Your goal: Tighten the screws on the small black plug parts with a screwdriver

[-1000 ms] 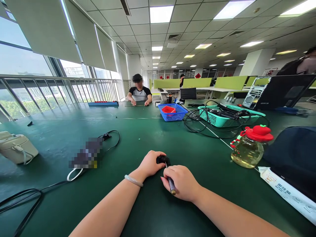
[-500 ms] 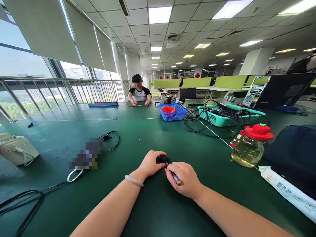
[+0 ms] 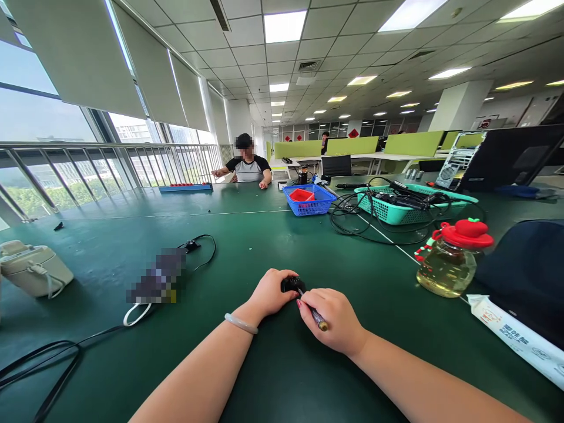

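Note:
Near the middle of the green table, my left hand (image 3: 269, 294) is closed around a small black object (image 3: 291, 284), thumb on the near side and fingers on the far side. Its exact kind I cannot make out. In my right hand (image 3: 338, 322) is a slim pen-like tool (image 3: 319, 319) with a brass-coloured butt end. The tool slants away from me, its thin tip at the right edge of the black object. Whether the tip touches it or goes into it, I cannot tell.
To the left lie a blurred-out item (image 3: 159, 276), a black cable (image 3: 66, 346) and a beige bag (image 3: 37, 267). A blue basket (image 3: 311, 207), a teal basket (image 3: 396, 215) of cables, a red-lidded jar (image 3: 447, 273) and a white packet (image 3: 515, 338) stand right. Across sits a person (image 3: 250, 167).
The person across has swung one arm out to the side; the thin strip before them no longer shows. My hands keep nearly the same pose. The view has shifted slightly.

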Demonstrator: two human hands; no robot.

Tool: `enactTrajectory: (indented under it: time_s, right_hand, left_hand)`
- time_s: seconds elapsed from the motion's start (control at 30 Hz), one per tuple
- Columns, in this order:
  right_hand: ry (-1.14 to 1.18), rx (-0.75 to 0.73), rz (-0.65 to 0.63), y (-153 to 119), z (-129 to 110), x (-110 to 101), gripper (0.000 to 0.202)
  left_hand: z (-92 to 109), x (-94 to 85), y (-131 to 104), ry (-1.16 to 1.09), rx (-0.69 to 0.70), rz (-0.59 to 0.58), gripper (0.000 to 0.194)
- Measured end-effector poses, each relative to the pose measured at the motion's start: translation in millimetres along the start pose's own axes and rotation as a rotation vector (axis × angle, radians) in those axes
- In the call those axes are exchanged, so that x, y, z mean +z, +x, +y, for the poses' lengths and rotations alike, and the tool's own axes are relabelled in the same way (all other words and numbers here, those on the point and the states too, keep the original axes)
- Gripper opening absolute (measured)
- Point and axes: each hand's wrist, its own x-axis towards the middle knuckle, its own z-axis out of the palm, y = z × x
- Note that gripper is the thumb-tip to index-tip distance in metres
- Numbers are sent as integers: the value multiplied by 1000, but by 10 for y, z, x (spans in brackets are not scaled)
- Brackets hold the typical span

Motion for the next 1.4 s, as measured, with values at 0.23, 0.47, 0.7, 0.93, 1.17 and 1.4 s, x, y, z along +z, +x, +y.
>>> enactTrajectory:
  time_s: [0.23,0.47,0.7,0.93,1.17,1.4]
  right_hand:
    - [4,7,4,10,3,-17,26]
    - [5,2,20,6,15,-15,25]
    - [16,2,33,19,1,-19,24]
    - [10,2,45,21,-1,-9,26]
    - [7,-1,50,24,-3,-20,27]
    - [-5,-7,64,33,-7,-22,28]
  left_hand:
    - [-5,-5,4,1,3,3,40]
    - [11,-9,-1,2,-5,2,40]
    - [0,-6,-3,7,6,8,39]
    - [-18,-2,6,5,17,14,39]
    - [-16,-4,5,-1,28,14,39]
    - [9,-23,-10,-4,24,15,40]
